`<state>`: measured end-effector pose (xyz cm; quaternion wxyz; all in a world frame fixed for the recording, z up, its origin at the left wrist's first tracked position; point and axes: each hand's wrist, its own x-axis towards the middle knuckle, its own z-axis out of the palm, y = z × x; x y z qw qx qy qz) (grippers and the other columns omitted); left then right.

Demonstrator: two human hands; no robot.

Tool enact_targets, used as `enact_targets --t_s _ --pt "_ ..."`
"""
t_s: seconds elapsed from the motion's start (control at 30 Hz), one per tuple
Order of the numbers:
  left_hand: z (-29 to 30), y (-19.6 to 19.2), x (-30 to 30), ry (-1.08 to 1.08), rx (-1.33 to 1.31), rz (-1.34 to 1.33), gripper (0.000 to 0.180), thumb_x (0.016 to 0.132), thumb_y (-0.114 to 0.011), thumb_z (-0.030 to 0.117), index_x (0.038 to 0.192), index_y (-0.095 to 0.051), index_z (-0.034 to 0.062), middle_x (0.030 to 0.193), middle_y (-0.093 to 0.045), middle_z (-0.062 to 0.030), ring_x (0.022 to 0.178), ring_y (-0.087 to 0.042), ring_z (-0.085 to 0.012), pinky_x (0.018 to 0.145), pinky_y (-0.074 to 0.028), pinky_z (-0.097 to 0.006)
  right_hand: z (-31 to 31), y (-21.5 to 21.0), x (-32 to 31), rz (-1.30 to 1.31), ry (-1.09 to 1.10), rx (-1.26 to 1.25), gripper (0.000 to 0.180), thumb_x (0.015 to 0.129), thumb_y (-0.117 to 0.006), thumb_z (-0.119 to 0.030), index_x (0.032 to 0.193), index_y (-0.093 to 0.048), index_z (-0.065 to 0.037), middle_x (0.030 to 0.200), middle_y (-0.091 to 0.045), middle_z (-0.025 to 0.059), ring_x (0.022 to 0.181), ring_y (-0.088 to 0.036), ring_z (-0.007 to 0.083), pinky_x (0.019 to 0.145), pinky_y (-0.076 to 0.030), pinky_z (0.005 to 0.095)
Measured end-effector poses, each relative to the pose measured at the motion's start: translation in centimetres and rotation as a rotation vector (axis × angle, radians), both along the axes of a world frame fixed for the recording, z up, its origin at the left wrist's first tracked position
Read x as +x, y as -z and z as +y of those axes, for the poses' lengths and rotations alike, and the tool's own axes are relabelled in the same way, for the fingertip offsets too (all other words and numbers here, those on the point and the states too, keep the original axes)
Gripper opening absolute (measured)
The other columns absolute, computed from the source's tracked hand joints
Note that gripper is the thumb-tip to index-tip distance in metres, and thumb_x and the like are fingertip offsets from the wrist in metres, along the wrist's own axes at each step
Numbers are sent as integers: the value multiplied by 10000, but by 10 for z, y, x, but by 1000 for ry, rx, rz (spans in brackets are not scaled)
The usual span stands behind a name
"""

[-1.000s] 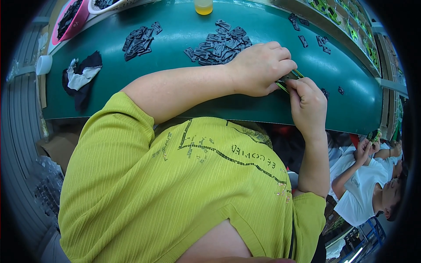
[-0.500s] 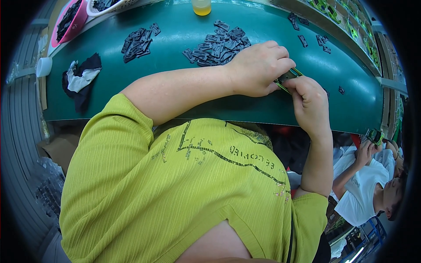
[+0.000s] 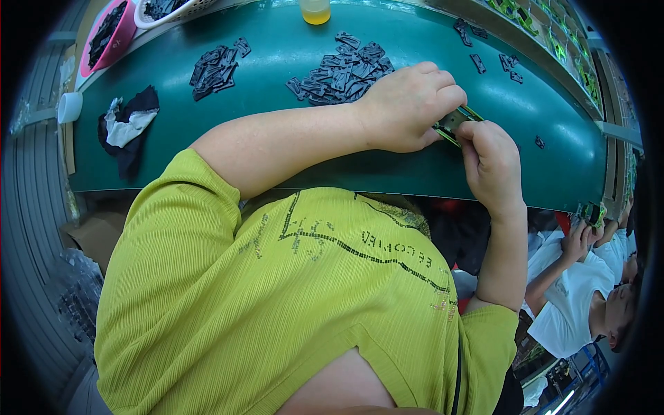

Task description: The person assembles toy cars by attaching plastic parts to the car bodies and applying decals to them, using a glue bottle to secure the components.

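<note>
Now both hands meet over the right part of the green table, close to its near edge. The left hand and right hand each pinch one end of a small green board, fingers clamped on it, held just above the table. This looks like the fitting step: a dark part being pressed onto the board, though the fingers hide the joint. A next move would call for a fresh piece from the pile of dark parts, lying just beyond the left hand.
</note>
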<state>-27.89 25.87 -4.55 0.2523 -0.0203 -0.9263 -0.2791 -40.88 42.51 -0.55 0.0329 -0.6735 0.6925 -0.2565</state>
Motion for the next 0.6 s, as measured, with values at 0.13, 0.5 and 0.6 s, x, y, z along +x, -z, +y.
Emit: enact_targets --t_s 0.13,0.5,0.6 --pt "0 1 1 17 -8 30 490 701 -833 144 1129 -605 77 1062 -615 -105 1029 -582 -325 877 -500 -411 -5 3 1 35 -41 -20 171 777 -620 56 907 -599 -55 778 -594 129 740 -595 330 664 -483 432" --pt "2 -3 -1 -12 68 -34 539 691 -844 164 1156 -588 72 1073 -616 -115 1027 -578 -332 872 -498 -417 -28 20 -83 -590 683 -33 93 904 -666 -56 968 -645 8 843 -697 70 780 -680 125 702 -536 288" --pt "0 -1 1 -8 67 -28 541 694 -843 164 1162 -589 72 1078 -617 -115 1028 -581 -328 874 -499 -418 -50 33 -95 -968 716 -89 153 905 -673 -96 1011 -664 14 875 -717 89 791 -704 139 710 -552 281"
